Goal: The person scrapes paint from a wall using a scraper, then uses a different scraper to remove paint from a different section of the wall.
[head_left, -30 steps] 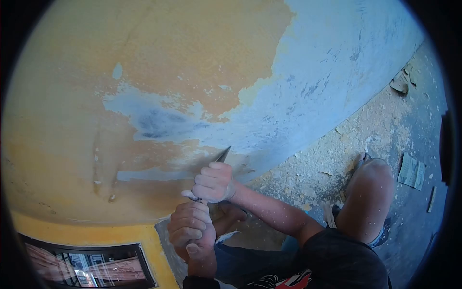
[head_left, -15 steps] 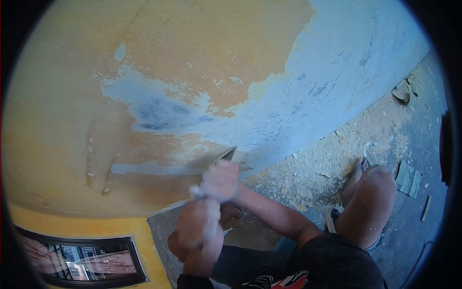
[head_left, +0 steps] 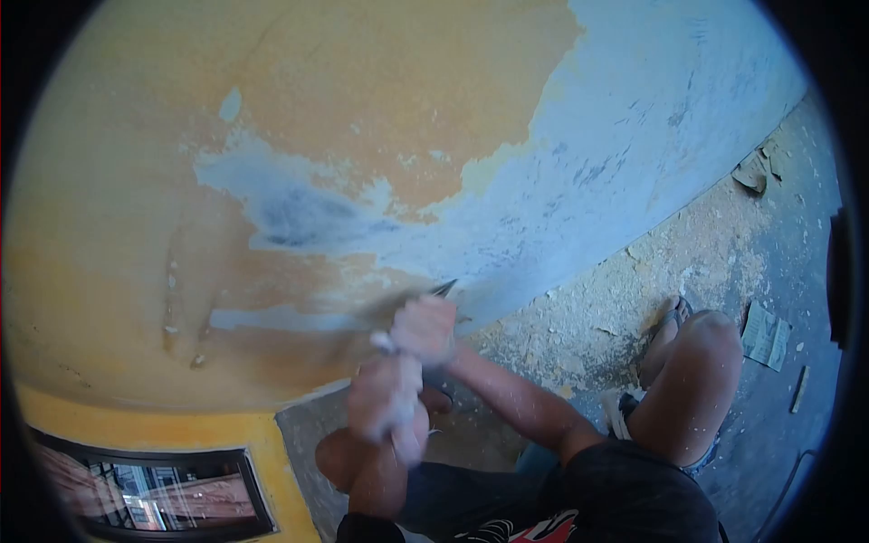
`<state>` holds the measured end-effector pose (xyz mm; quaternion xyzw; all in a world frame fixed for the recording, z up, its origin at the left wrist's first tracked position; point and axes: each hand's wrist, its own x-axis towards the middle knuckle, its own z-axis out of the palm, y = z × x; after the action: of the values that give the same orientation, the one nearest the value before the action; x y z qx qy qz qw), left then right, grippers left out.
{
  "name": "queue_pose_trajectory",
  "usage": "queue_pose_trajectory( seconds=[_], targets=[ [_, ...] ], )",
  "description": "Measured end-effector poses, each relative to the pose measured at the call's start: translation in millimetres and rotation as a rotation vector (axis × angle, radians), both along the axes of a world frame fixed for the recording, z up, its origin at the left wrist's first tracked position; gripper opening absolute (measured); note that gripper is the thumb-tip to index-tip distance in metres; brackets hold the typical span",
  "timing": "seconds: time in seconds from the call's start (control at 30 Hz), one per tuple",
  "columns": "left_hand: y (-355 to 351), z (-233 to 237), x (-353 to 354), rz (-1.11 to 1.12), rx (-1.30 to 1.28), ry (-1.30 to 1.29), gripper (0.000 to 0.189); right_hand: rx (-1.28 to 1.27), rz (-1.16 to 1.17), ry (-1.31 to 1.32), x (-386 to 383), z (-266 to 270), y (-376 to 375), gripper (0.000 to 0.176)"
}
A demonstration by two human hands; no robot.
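Observation:
A scraper (head_left: 445, 289) has its thin blade against the wall, at the lower part of the bare patch. My right hand (head_left: 424, 328) is wrapped around it just behind the blade. Lower down, my left hand (head_left: 387, 398) is closed around the rear of the same tool, slightly blurred by motion. Most of the handle is hidden inside my fingers. The wall (head_left: 380, 90) has yellow-tan paint with ragged edges around a pale blue-white area (head_left: 507, 231), which shows dark scuffs.
Paint flakes and dust (head_left: 579, 339) litter the floor along the wall's base. My bent knee (head_left: 711, 348) and sandalled foot (head_left: 679, 312) are at right, near a folded paper (head_left: 766, 336) and a thin strip (head_left: 799, 389). A dark-framed window (head_left: 154, 489) sits lower left.
Both hands and the scraper have shifted a little to the right, the hands also slightly upward in view. Their grip is the same.

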<state>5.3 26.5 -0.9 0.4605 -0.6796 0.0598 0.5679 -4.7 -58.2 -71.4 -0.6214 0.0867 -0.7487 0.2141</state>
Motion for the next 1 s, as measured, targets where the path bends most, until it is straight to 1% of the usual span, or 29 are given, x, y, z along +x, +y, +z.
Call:
queue_pose_trajectory(
  seconds=[0.03, 0.07, 0.1, 0.13, 0.17, 0.23, 0.3, 0.37, 0.43, 0.47, 0.5, 0.57, 0.6, 0.63, 0.7, 0.73, 0.9, 0.93, 1.0],
  targets=[
    [-1.5, -3.1, 6.0, 0.049, 0.027, -0.017, 0.054, -0.002, 0.007, 0.002, 3.7, -7.7, 4.4, 0.039],
    [-8.1, -4.5, 12.7, -0.087, 0.095, 0.081, 0.055, 0.046, 0.033, 0.005, 5.2, -14.6, 6.4, 0.040],
    [-11.7, -1.4, 5.5, -0.106, 0.088, 0.079, 0.055, 0.094, 0.044, 0.005, 5.5, -18.8, 3.8, 0.041],
    [-8.5, 5.6, -9.9, -0.206, -0.012, -0.012, 0.055, 0.059, 0.022, 0.018, -0.6, -11.5, 8.6, 0.042],
    [0.4, 12.4, -22.1, -0.282, -0.098, -0.098, 0.055, 0.074, 0.035, 0.023, -5.1, -7.3, 10.4, 0.042],
    [5.7, 17.7, -17.1, -0.256, -0.082, -0.082, 0.054, -0.044, 0.041, 0.008, -8.4, 2.4, 2.2, 0.043],
    [8.9, 21.1, -7.8, -0.155, -0.005, -0.055, 0.054, -0.063, 0.068, 0.016, -8.8, 11.7, -0.7, 0.044],
    [5.5, 21.8, -15.8, -0.147, -0.041, -0.074, 0.050, 0.001, 0.063, -0.001, -12.6, 16.3, 4.5, 0.041],
    [0.3, 24.0, -21.8, -0.230, -0.135, -0.113, 0.049, -0.010, 0.021, -0.008, -5.3, 11.2, -4.7, 0.043],
    [2.5, 11.3, -10.1, -0.199, -0.069, -0.054, 0.049, 0.002, -0.013, -0.010, -2.8, 5.7, 0.9, 0.046],
    [10.5, 6.8, -7.5, -0.187, -0.063, -0.048, 0.049, 0.008, -0.002, -0.005, -0.9, -0.3, 8.4, 0.046],
    [11.9, -0.2, -0.3, -0.058, 0.076, -0.023, 0.051, 0.038, 0.034, 0.021, 4.3, -11.8, 2.0, 0.046],
    [14.4, 7.2, -1.4, -0.280, 0.013, -0.155, 0.052, 0.040, 0.021, 0.021, 2.2, -8.6, -5.6, 0.046],
    [16.7, 8.1, -5.7, -0.271, 0.033, -0.148, 0.052, 0.013, 0.030, 0.013, -1.2, -5.4, -1.5, 0.046],
    [11.6, 11.3, -13.3, -0.153, -0.038, 0.003, 0.053, -0.066, 0.038, -0.013, -6.1, 7.0, 0.5, 0.047],
    [9.5, 21.3, -9.5, -0.190, -0.021, 0.016, 0.054, -0.082, 0.055, 0.007, -4.1, 13.3, -1.5, 0.046],
    [4.4, 29.2, -15.0, -0.184, -0.015, 0.001, 0.054, -0.013, 0.012, 0.021, -8.6, 20.1, 5.4, 0.046],
    [5.4, 30.2, -14.0, -0.219, -0.016, 0.037, 0.054, 0.021, -0.009, 0.019, -10.7, 22.0, 7.2, 0.046],
    [6.7, 32.8, -11.7, -0.258, -0.006, 0.074, 0.055, 0.000, -0.001, 0.028, -12.5, 23.7, 6.3, 0.045]
  ],
)
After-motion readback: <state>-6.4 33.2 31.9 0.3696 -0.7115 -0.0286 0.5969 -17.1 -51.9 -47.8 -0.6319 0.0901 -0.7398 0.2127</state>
